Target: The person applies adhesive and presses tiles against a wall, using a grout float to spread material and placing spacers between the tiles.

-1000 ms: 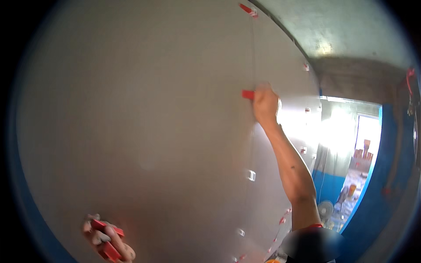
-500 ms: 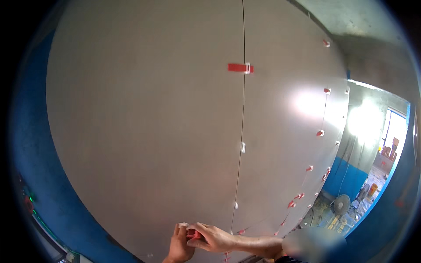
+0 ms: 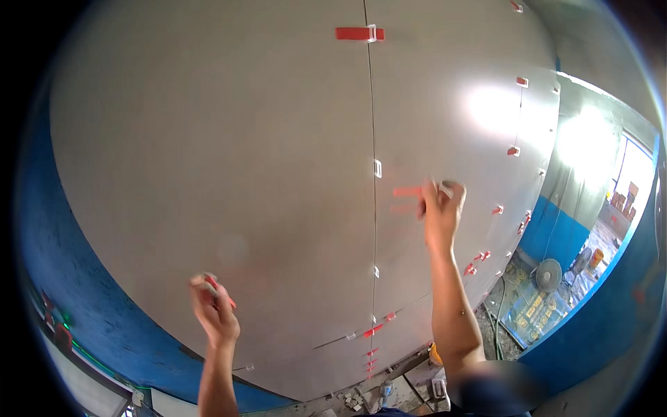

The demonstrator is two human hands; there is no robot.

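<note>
Floor sheet (image 3: 533, 314): lies near four o'clock, greenish, bears yellow printed marks, small and soft in focus.
Red strip (image 3: 408, 192): juts toward nine o'clock from the right hand (image 3: 445, 205); looks flat, narrow and bright red, with a doubled outline from blur; appears in view apart from the dark joint (image 3: 372, 111).
Right-hand grip: sits at three o'clock, narrow, pinched on the red strip.
Red piece (image 3: 211, 281): shows among the fingers of the left hand (image 3: 217, 309), slants from ten toward four o'clock, with something whitish alongside, too blurred to name.
Left-hand grip: sits near eight o'clock, curled around the red piece; cannot tell how many pieces lie inside.
Joint course: runs from twelve toward six o'clock down the grey slab wall (image 3: 229, 160).
White clip (image 3: 377, 168): sits on the joint, near the centre, between one and two o'clock, shaped like a small open frame.
Lower clip (image 3: 376, 272): sits on the same joint toward five o'clock, also white.
Upper wedge (image 3: 353, 33): lies across the joint at twelve o'clock, flat and red, threaded through a white frame (image 3: 372, 33).
Low wedges (image 3: 373, 330): cluster between five and six o'clock, red.
Fan (image 3: 548, 275): stands between three and four o'clock, round and grey.
Blue wall (image 3: 83, 299): borders the slabs from nine toward seven o'clock.
</note>
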